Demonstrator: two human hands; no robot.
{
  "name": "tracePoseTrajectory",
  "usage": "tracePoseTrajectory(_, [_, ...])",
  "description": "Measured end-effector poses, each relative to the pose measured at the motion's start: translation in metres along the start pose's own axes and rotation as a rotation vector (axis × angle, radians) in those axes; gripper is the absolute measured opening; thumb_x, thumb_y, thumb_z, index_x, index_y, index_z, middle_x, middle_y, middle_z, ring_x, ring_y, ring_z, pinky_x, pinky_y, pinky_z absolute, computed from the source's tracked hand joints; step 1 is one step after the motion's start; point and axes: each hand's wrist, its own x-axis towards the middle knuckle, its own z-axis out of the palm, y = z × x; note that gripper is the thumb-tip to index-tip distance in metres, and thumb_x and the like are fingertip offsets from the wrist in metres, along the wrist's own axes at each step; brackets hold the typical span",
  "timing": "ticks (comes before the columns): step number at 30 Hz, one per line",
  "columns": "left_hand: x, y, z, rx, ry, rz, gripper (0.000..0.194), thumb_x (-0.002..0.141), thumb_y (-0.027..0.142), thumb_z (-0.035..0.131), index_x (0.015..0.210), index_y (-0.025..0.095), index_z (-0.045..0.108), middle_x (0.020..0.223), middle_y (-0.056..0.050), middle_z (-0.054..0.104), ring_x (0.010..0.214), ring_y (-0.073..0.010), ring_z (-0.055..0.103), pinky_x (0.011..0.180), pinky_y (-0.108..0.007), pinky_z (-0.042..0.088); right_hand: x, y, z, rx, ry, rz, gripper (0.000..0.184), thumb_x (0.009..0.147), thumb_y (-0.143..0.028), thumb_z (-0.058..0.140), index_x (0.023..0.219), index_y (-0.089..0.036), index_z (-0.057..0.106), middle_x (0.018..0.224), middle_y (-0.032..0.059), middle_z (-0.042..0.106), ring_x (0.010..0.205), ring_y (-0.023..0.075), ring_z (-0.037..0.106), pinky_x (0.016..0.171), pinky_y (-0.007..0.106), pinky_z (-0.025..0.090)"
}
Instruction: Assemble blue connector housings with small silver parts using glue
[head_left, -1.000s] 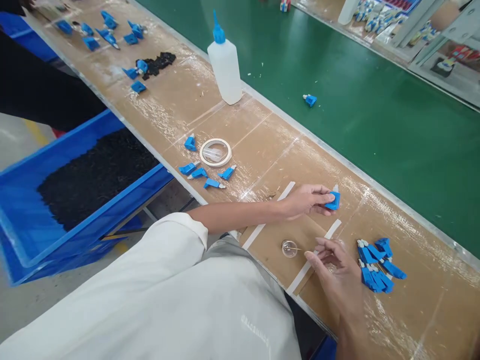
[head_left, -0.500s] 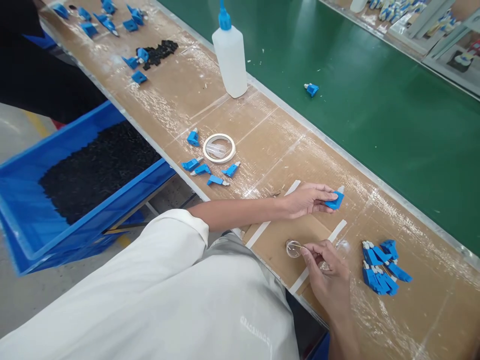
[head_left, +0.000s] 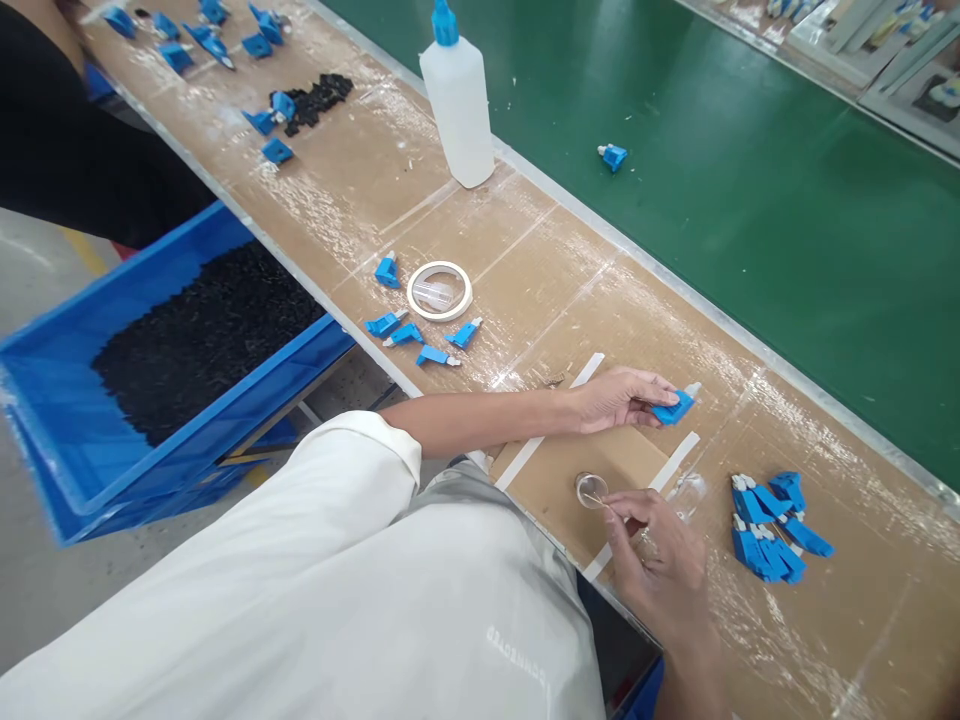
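My left hand (head_left: 626,398) is closed on a blue plastic part (head_left: 674,407) with a whitish tip, held above the bench. Pinched between thumb and forefinger of my right hand (head_left: 656,545) is a thin stick (head_left: 602,500), whose far end lies in a small clear round cup (head_left: 591,490). The cup sits on a brown cardboard sheet (head_left: 551,495) taped down with white strips. Right of my right hand lies a pile of similar blue parts (head_left: 772,530). What the cup contains is too small to make out.
A white bottle with a blue cap (head_left: 459,110) stands by the green belt (head_left: 720,200). A tape roll (head_left: 440,291) lies near several blue parts. Black pieces fill a blue bin (head_left: 67,470) at the left, beside a person's dark-clothed leg (head_left: 75,150).
My right hand has moved in toward the cup and pinched the stick, which leaned in the cup before. The blue part in my left hand has tilted. The view has shifted slightly.
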Motion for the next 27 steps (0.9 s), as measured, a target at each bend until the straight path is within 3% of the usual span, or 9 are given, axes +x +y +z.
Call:
tracePoseTrajectory(5, [-0.004, 0.001, 0.002, 0.028, -0.063, -0.091, 0.012, 0.091, 0.010, 0.063, 0.080, 0.009, 0.067, 0.069, -0.002, 0.066, 0.060, -0.0060, 0.062, 0.064, -0.018, 0.048, -0.001, 0.010, -0.003, 0.302, 0.390, 0.252, 0.007, 0.085, -0.021, 0.076, 0.081, -0.020, 0.070, 0.078, 0.0040, 0.073, 0.069, 0.0178, 0.068, 0.053, 0.027, 0.053])
tracePoseTrajectory(8, [-0.007, 0.000, 0.003, 0.018, -0.070, -0.155, 0.009, 0.087, 0.013, 0.067, 0.079, 0.010, 0.068, 0.067, -0.002, 0.066, 0.058, -0.0066, 0.061, 0.059, -0.017, 0.047, 0.005, 0.011, -0.010, 0.431, 0.536, 0.346, 0.015, 0.079, -0.027, 0.082, 0.076, -0.019, 0.070, 0.074, 0.0041, 0.071, 0.060, 0.0154, 0.064, 0.046, 0.024, 0.047])
tracePoseTrajectory(12, [-0.010, -0.004, 0.007, 0.003, -0.071, -0.245, 0.013, 0.083, 0.014, 0.070, 0.072, 0.010, 0.065, 0.062, -0.003, 0.066, 0.052, -0.0078, 0.062, 0.048, -0.016, 0.043, 0.018, 0.006, -0.025, 0.436, 0.728, 0.297, 0.018, 0.074, -0.027, 0.085, 0.076, -0.018, 0.069, 0.071, 0.0028, 0.069, 0.057, 0.0146, 0.062, 0.047, 0.026, 0.046])
tracePoseTrajectory(15, [-0.014, -0.005, 0.011, 0.003, -0.075, -0.269, 0.016, 0.078, 0.016, 0.075, 0.069, 0.010, 0.064, 0.060, -0.003, 0.064, 0.051, -0.0087, 0.063, 0.044, -0.015, 0.041, 0.024, 0.002, -0.032, 0.269, 0.867, 0.194, 0.016, 0.076, -0.025, 0.083, 0.078, -0.019, 0.069, 0.073, 0.0027, 0.069, 0.060, 0.0150, 0.062, 0.050, 0.028, 0.049])
tracePoseTrajectory(20, [-0.019, -0.006, 0.014, 0.047, -0.142, -0.292, 0.020, 0.075, 0.021, 0.078, 0.066, 0.011, 0.064, 0.056, -0.001, 0.062, 0.051, -0.0082, 0.063, 0.043, -0.014, 0.041, 0.024, 0.007, -0.033, 0.000, 0.908, 0.094, 0.013, 0.081, -0.027, 0.080, 0.082, -0.020, 0.068, 0.075, 0.0035, 0.070, 0.070, 0.0201, 0.067, 0.061, 0.037, 0.057])
tracePoseTrajectory(27, [-0.018, -0.007, 0.012, 0.071, -0.204, -0.295, 0.016, 0.076, 0.020, 0.075, 0.067, 0.011, 0.065, 0.058, -0.001, 0.063, 0.052, -0.0081, 0.064, 0.044, -0.013, 0.043, 0.020, 0.016, -0.029, -0.045, 0.859, 0.016, 0.012, 0.082, -0.022, 0.080, 0.085, -0.021, 0.068, 0.077, 0.0031, 0.072, 0.070, 0.0204, 0.069, 0.066, 0.040, 0.058])
